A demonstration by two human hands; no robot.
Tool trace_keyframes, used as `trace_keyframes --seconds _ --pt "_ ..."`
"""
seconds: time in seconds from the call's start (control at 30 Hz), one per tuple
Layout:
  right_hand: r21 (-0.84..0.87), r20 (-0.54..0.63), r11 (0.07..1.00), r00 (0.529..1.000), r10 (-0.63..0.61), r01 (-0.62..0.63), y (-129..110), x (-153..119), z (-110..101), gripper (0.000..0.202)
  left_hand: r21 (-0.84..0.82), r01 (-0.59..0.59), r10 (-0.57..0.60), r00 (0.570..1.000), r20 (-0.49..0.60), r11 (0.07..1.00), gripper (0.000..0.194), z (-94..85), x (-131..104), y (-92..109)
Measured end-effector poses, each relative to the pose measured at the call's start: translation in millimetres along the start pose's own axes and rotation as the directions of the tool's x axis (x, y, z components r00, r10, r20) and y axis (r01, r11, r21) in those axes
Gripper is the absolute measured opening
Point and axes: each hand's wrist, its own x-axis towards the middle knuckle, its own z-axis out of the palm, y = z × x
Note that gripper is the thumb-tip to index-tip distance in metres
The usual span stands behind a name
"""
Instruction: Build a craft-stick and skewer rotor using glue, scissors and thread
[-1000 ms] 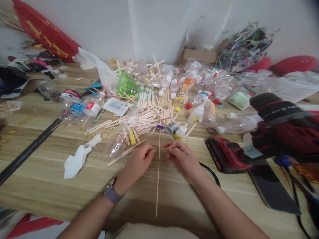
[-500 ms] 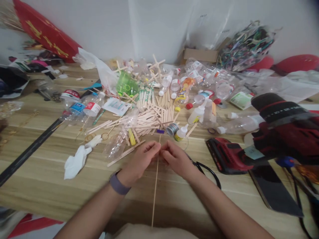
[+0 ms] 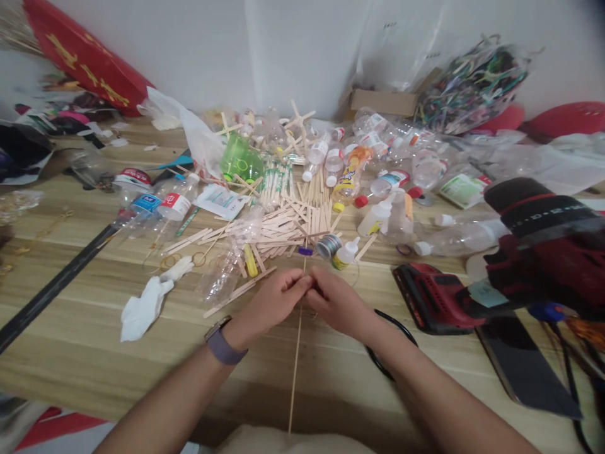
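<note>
A long thin wooden stick [image 3: 295,369] runs from near my body up between my hands, with a purple bottle cap [image 3: 305,251] at its far end. My left hand [image 3: 274,299] is closed around the stick just below the cap. Against it, at the stick, my right hand [image 3: 341,306] has its fingers pinched together; whatever they hold is hidden. A spool of silvery wire [image 3: 328,246] lies just beyond the right hand, beside a small glue bottle [image 3: 346,253]. A thin curved strand shows near that bottle.
Flat craft sticks [image 3: 276,230] are heaped beyond my hands, among several plastic bottles [image 3: 373,135]. A red and black power drill [image 3: 439,296] lies on the right above a dark phone [image 3: 524,366]. White tissue [image 3: 146,306] and a black bar [image 3: 57,287] are on the left.
My right hand has shifted slightly left, and its fingertips now meet the left hand's at the stick. The stick and cap have barely moved.
</note>
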Motion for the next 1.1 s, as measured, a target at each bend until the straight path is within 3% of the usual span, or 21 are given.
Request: trace_keyframes --seconds 0.43,1.1 --pt "-0.051 0.041 0.999 0.999 -0.011 0.013 -4 -3 -5 0.018 0.055 -0.042 0.04 0.998 0.043 0.998 0.03 -2.1 -1 1" --pt "0.033 0.017 0.999 0.999 -0.036 0.035 -12 -6 -11 0.018 0.08 -0.077 0.075 0.997 0.032 0.994 0.032 -2.7 -3 6"
